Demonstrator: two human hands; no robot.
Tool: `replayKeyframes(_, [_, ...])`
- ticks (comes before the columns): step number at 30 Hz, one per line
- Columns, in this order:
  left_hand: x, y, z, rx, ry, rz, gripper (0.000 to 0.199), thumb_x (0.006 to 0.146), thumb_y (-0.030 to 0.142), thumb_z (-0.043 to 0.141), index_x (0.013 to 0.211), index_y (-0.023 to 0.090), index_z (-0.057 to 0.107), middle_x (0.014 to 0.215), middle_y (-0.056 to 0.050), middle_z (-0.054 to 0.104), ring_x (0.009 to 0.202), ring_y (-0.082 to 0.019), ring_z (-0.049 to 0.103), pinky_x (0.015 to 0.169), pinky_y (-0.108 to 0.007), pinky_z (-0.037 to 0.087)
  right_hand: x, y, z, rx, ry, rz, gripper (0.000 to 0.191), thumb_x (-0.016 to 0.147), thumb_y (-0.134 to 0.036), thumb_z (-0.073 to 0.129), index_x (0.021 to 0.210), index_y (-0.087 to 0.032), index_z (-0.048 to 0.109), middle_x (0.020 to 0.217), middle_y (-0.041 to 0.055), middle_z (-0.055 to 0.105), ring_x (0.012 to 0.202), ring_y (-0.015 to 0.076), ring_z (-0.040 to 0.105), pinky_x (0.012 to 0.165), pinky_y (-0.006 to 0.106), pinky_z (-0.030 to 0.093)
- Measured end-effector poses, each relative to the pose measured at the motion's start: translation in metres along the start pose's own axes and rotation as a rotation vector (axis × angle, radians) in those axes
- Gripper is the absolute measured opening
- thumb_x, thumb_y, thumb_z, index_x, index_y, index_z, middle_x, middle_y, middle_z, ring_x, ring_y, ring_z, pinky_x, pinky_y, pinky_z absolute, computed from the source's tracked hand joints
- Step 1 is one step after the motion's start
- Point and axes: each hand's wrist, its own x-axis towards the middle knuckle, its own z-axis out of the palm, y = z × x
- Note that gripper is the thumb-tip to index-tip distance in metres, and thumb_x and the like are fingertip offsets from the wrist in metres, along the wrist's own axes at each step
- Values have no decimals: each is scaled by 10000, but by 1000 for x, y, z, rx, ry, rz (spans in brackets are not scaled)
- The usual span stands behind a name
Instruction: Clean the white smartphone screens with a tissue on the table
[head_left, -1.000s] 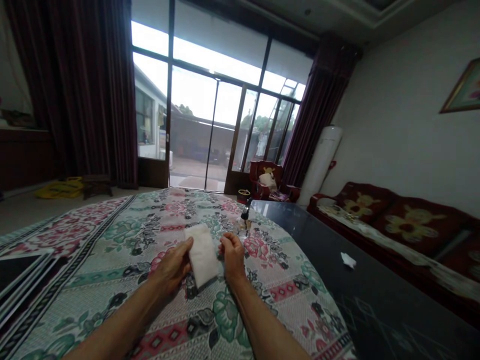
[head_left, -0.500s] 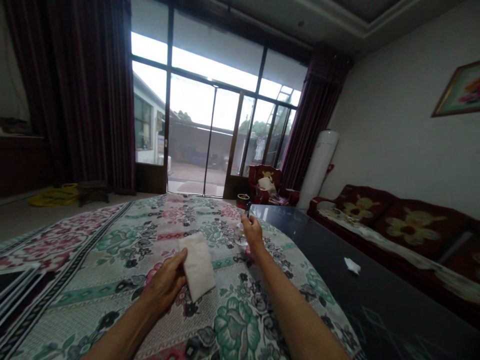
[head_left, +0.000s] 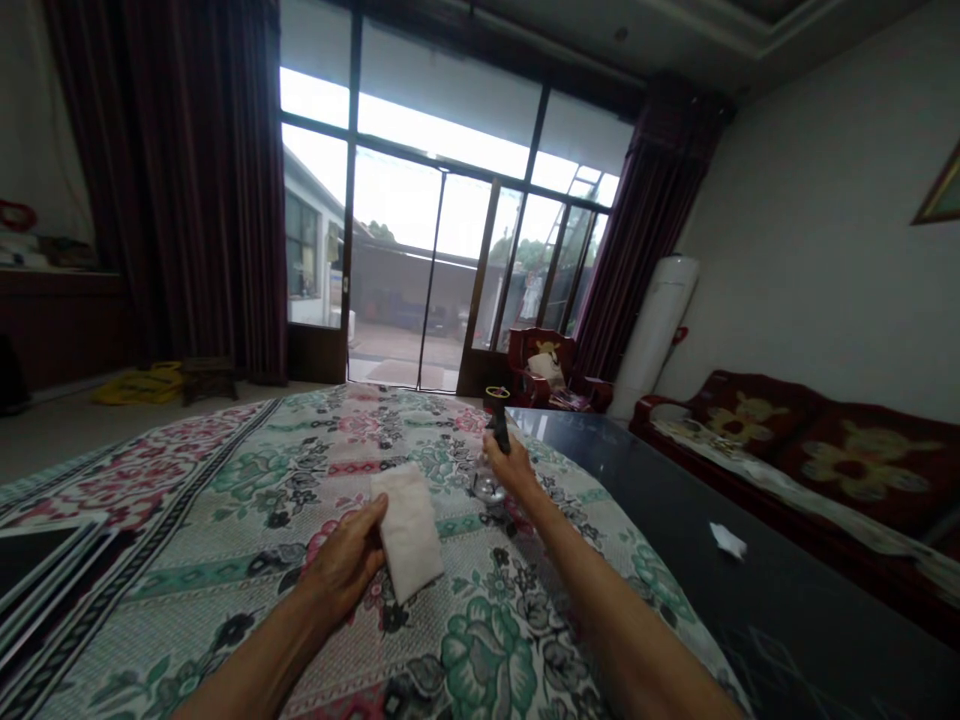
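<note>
A folded, off-white, rectangular cloth (head_left: 409, 530) with a soft-looking surface is at the middle of the desk (head_left: 187, 500), tilted slightly, its long sides running away from the person. The bare left hand (head_left: 349, 555) has its grip closed on the left edge of this cloth, thumb on the upper face, the other fingers bent and partly hidden. To the right and a little farther away, the bare right hand (head_left: 516, 470) has its grip wrapped round a clear, round-bodied spray bottle (head_left: 487, 487) with a black trigger head, holding it near the top; the head rises above the fingers and the transparent body shows to the left of the wrist. Whether the bottle's base touches the fabric below is hard to tell. Cloth and bottle are apart, with patterned fabric between them. That fabric is a white woven tablecloth (head_left: 487, 650) with green, pink and dark grey flowers. At the near left lies a stack of flat, dark, pale-edged items (head_left: 52, 575), cut off by the border of the view. Past the tablecloth's right edge stretches a glossy black surface (head_left: 637, 480), bearing a small crumpled white piece, perhaps paper (head_left: 727, 541). Beyond it stands a dark red wooden sofa (head_left: 780, 425) with yellow flower motifs.
</note>
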Motion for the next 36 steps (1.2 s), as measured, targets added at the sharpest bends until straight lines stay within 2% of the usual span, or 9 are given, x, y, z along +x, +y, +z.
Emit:
replayKeyframes(2, [-1,2,2,-24,14,2,201,909,129,550,1069,92,666,882,-127,759,874,-240,735,760,-306,611,-14,-8,-2,76,-143,-86,310,779,-478,540,669,-205,639,671,20,644,692,194,576,680,294,419])
replayKeyframes(5, [-1,4,4,-56,41,19,219,903,119,552,1095,98,656,901,-125,760,866,-236,737,766,-303,609,-39,-17,-2,92,-342,-50,413,819,-513,498,643,-184,674,610,32,619,614,185,548,616,298,403])
replayKeyframes(12, [5,2,0,-89,43,50,215,918,104,518,1085,80,651,887,-120,759,848,-221,736,776,-299,608,-72,-25,0,161,-252,-103,241,698,-418,696,803,-207,644,719,-4,603,714,182,529,656,293,408])
replayKeyframes(15, [10,5,-5,-100,48,60,211,914,114,536,1090,70,644,906,-127,756,842,-224,736,773,-308,611,-70,-26,-1,230,-284,-139,447,649,-369,750,1055,-225,630,925,11,629,866,204,555,777,327,444])
replayKeyframes(18, [12,14,-8,-123,50,87,200,925,110,518,1073,63,644,888,-127,757,845,-221,736,785,-307,610,-66,-28,-6,277,-462,-167,610,626,-319,771,1203,-240,590,1102,47,628,1006,239,562,864,374,448])
replayKeyframes(22, [11,30,-7,-152,124,117,192,935,91,489,1041,57,645,833,-120,757,818,-215,739,791,-298,608,-65,-27,-11,299,-618,-174,576,628,-285,773,1182,-236,624,1107,63,648,1017,263,587,876,417,461])
replayKeyframes(28, [12,46,-9,-203,225,135,232,944,123,498,1133,90,628,865,-99,760,765,-187,735,767,-278,608,-71,-24,-2,386,-563,-196,518,649,-282,770,1150,-268,639,1074,50,666,1130,289,557,1021,509,379])
replayKeyframes(32, [14,53,-12,-222,228,134,223,956,123,475,1106,100,640,857,-88,757,754,-171,728,764,-260,601,-83,-45,2,384,-592,-173,432,706,-276,710,1132,-261,641,1080,60,662,1170,297,540,1047,524,350])
replayKeyframes(36, [13,57,-11,-205,219,133,211,968,126,451,1029,92,650,816,-82,751,757,-175,729,793,-269,595,-100,-67,5,405,-691,-143,385,701,-249,709,1083,-254,660,1129,63,649,1112,293,563,986,481,406])
